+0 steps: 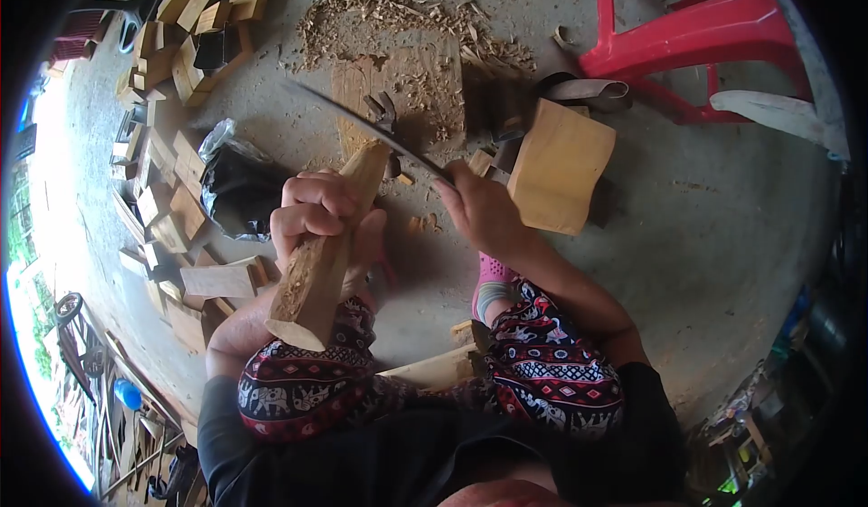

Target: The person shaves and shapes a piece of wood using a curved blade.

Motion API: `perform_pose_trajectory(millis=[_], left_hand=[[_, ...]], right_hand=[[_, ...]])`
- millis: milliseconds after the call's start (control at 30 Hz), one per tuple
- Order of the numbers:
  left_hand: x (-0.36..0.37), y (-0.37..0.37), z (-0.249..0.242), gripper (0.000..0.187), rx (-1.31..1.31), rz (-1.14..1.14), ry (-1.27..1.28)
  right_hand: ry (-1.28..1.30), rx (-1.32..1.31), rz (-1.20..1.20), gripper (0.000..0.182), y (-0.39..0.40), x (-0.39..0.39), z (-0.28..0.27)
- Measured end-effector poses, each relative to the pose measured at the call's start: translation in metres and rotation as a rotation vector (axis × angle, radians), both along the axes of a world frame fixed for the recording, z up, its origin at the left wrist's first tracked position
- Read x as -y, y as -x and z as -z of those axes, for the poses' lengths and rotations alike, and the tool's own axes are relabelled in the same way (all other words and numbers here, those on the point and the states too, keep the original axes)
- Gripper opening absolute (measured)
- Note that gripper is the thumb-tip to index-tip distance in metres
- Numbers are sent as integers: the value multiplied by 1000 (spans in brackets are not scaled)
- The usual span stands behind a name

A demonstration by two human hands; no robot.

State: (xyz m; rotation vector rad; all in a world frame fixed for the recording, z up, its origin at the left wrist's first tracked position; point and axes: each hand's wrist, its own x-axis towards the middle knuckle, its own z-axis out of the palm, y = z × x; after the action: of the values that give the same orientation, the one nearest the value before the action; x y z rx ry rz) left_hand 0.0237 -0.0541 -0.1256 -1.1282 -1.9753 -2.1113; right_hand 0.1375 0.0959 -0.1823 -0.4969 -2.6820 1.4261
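A roughly squared piece of wood (312, 290) slants up in front of me, with bark-like patches along one side. My left hand (321, 213) is wrapped round its middle. In my right hand (484, 209) is a long, thin dark blade (353, 120), its handle mostly hidden by the fingers. The blade reaches up and to the left, crossing over the upper tip of the wood in this view. Beyond that tip lies a wooden board (398, 82) on the floor, with shavings and a dark metal clamp-like piece (382, 114) on it.
Wood shavings (362, 10) spread over the concrete floor ahead. At the right stand a large wooden block (561, 165) and a red plastic stool (705, 42). Many cut blocks (172, 204) and a black plastic bag (240, 182) lie at the left. Another wood piece (438, 369) lies by my legs.
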Motion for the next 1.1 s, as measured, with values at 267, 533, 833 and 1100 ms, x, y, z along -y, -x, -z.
perform_pose_trajectory(millis=[267, 533, 833, 1100], left_hand=[[-1, -2, 1, 43, 45, 58, -55], [1, -1, 2, 44, 57, 5, -46], [-6, -2, -5, 46, 31, -46, -4], [-5, -1, -6, 48, 36, 5, 5]], right_hand=[[-7, -55, -15, 22, 4, -6, -9], [0, 106, -15, 19, -2, -1, 29], [31, 7, -25, 15, -2, 9, 18], [12, -90, -28, 20, 2, -7, -12]])
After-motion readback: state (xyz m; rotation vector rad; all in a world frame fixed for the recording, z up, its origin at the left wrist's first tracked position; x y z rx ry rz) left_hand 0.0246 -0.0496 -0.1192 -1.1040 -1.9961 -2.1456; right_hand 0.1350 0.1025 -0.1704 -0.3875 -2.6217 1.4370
